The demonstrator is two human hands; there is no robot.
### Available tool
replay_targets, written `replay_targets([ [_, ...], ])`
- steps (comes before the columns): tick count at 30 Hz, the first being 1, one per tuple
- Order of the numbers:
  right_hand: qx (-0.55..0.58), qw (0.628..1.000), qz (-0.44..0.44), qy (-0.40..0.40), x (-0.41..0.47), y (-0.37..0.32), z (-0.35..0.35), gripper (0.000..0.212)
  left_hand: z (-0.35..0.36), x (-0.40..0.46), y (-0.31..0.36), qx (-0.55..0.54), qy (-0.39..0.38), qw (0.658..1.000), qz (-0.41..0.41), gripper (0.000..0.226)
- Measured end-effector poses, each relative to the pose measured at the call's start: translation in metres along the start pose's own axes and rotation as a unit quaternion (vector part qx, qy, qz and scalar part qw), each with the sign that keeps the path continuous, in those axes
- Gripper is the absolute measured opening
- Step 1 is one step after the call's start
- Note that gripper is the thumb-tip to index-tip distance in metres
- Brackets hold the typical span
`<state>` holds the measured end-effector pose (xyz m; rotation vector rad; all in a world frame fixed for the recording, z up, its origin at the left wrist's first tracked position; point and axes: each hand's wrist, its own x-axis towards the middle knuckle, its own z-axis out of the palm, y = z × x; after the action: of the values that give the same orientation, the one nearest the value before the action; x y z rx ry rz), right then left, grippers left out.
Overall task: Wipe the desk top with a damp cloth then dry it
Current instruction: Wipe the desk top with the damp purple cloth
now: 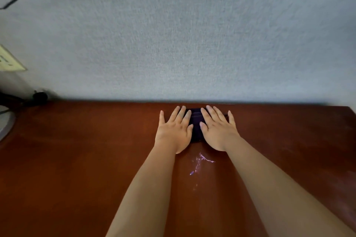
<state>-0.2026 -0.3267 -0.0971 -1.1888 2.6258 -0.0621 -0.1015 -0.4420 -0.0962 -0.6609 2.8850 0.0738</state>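
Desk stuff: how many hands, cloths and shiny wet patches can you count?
Hands: 2, left hand and right hand, both flat on the cloth
Dark cloth: 1
Wet patch: 1
Total: 4

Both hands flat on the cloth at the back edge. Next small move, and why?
Probably pull the dark cloth back toward the body. Left hand and right hand press it flat near the wall, and wet streaks glisten on the desk top just behind them.
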Motion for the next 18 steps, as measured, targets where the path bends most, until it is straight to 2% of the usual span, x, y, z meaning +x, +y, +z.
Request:
replay_targets([
  [9,-0.001,1.0,-0.009,0.012,0.027,0.008,-0.005,0.054,-0.004,0.023,0.001,0.0,-0.001,1.0,-0.02,0.055],
  [18,0.004,1.0,0.005,0.017,-0.03,-0.002,0.01,0.054,0.004,-0.029,0.009,-0.002,-0.012,1.0,0.0,0.055],
])
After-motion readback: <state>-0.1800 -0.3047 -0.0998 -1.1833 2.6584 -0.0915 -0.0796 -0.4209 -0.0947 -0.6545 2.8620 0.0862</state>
